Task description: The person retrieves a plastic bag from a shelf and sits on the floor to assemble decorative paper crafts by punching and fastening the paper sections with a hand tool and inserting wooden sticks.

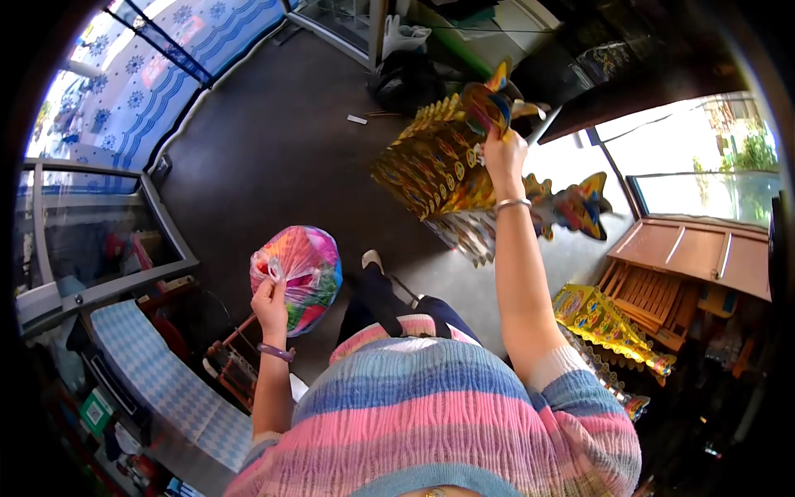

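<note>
I judge this a carry, left hand grasping the colourful bag, right hand clenching gold decorations; next, hold both steady.

Bag left, decoration ahead right, cloth lower left, curtain ahead left, slats far right

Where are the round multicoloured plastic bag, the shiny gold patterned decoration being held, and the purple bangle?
Round multicoloured plastic bag (pixel 306 286): head view, on its bulging side.
Held shiny gold patterned decoration (pixel 437 166): head view, on its broad patterned face.
Purple bangle (pixel 277 354): head view, on its band.
</note>
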Available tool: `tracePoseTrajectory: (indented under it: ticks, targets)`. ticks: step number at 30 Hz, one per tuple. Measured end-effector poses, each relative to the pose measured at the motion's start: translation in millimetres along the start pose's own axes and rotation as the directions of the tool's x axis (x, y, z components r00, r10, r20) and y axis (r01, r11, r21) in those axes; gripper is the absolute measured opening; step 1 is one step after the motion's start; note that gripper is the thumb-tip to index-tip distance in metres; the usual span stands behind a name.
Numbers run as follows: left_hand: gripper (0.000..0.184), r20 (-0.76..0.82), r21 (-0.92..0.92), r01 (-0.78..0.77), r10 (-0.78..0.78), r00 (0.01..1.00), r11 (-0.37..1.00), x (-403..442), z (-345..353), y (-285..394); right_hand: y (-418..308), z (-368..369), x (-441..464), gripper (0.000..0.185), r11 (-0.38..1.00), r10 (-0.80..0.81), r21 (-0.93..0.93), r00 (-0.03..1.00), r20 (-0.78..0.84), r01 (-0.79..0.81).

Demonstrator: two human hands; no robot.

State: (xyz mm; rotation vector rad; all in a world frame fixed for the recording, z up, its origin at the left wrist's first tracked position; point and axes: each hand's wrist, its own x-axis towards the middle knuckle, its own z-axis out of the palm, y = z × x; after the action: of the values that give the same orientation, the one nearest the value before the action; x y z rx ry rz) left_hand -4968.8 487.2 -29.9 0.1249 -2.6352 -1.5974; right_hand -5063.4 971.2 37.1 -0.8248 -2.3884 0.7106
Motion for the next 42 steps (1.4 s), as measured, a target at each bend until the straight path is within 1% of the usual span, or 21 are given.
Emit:
tracePoseTrajectory:
  ticks: [6,9,12,13,14,16,18,19,20,21,22,24,26,28,30,32,33,36,38,40,42]
  targets:
    - [0.024,0.007,-0.043,0.082,-0.081,0.997,0.996,22,5,-1,-89,68,51,0.028,0.999,-0.051,0.0,0.999,0.016,0.051]
    - [0.021,0.026,-0.069,0.119,-0.118,0.993,0.99,22,6,4,-109,90,63,0.029,0.995,-0.103,-0.014,0.995,0.017,0.103]
    - [0.019,0.029,-0.074,0.147,-0.145,0.989,0.986,20,11,-15,-114,110,70,0.031,0.993,-0.115,0.026,0.987,0.109,0.113]
    - [0.018,0.042,-0.061,0.158,-0.156,0.987,0.986,19,13,-20,-112,114,68,0.038,0.985,-0.171,0.01,0.969,0.181,0.172]
    - [0.018,0.049,-0.043,0.163,-0.161,0.986,0.986,17,16,-20,-116,111,55,0.056,0.967,-0.236,-0.058,0.957,0.171,0.249]
    - [0.018,0.065,-0.003,0.163,-0.162,0.985,0.987,16,25,-17,-124,83,6,0.067,0.947,-0.321,0.079,0.91,0.262,0.311]
    - [0.018,0.081,0.092,0.133,-0.141,0.987,0.987,14,36,-28,-106,62,-46,0.063,0.866,-0.499,0.181,0.785,0.368,0.466]
    - [0.018,0.093,0.135,0.107,-0.12,0.988,0.985,10,46,-27,-85,50,-71,0.056,0.79,-0.603,0.205,0.671,0.432,0.578]
    - [0.019,0.106,0.178,0.077,-0.097,0.99,0.981,8,56,-26,-57,42,-96,0.043,0.601,-0.764,0.262,0.446,0.467,0.755]
    - [0.018,0.138,0.248,0.036,-0.072,0.988,0.968,4,65,-26,-33,20,-120,0.03,0.774,-0.604,0.367,0.429,0.671,0.515]
    - [0.016,0.162,0.32,0.011,-0.067,0.984,0.947,-3,77,-28,-4,5,-133,0.025,0.817,-0.473,0.312,0.254,0.843,0.486]
    - [0.015,0.178,0.366,0.037,-0.109,0.978,0.93,-21,103,-21,65,-23,-144,0.023,0.916,-0.365,0.285,0.295,0.883,0.282]
    - [0.015,0.215,0.414,0.035,-0.135,0.967,0.909,-43,130,-20,138,-46,-132,0.022,0.965,-0.234,0.156,0.418,0.878,0.213]
    - [0.016,0.24,0.487,-0.012,-0.12,0.963,0.873,-76,155,-13,210,-73,-108,0.02,0.965,-0.233,0.124,0.54,0.809,0.231]
    - [0.02,0.279,0.515,0.084,-0.26,0.924,0.853,-108,178,-7,252,-116,-61,0.019,0.948,0.029,-0.178,0.485,0.874,0.264]
    - [0.019,0.171,0.517,0.159,-0.283,0.944,0.841,-133,214,23,319,-153,-27,0.02,0.975,-0.024,-0.129,0.664,0.747,0.18]
    - [0.018,0.117,0.513,0.197,-0.296,0.948,0.836,-142,232,39,354,-164,-10,0.02,0.974,0.015,-0.166,0.694,0.719,0.151]
    - [0.021,0.217,0.321,0.176,-0.253,0.943,0.931,-161,270,73,423,-189,40,0.022,0.965,0.055,-0.231,0.769,0.637,0.122]
    - [0.022,0.231,0.416,0.187,-0.302,0.925,0.89,-175,299,90,443,-194,85,0.022,0.969,0.054,-0.223,0.786,0.615,0.108]
    - [0.023,0.236,0.621,0.144,-0.359,0.903,0.771,-185,328,96,451,-188,133,0.025,0.96,0.007,-0.228,0.799,0.602,0.163]
    - [0.023,0.303,0.48,0.116,-0.288,0.908,0.87,-196,355,89,459,-174,191,0.028,0.888,-0.207,-0.246,0.815,0.542,0.389]
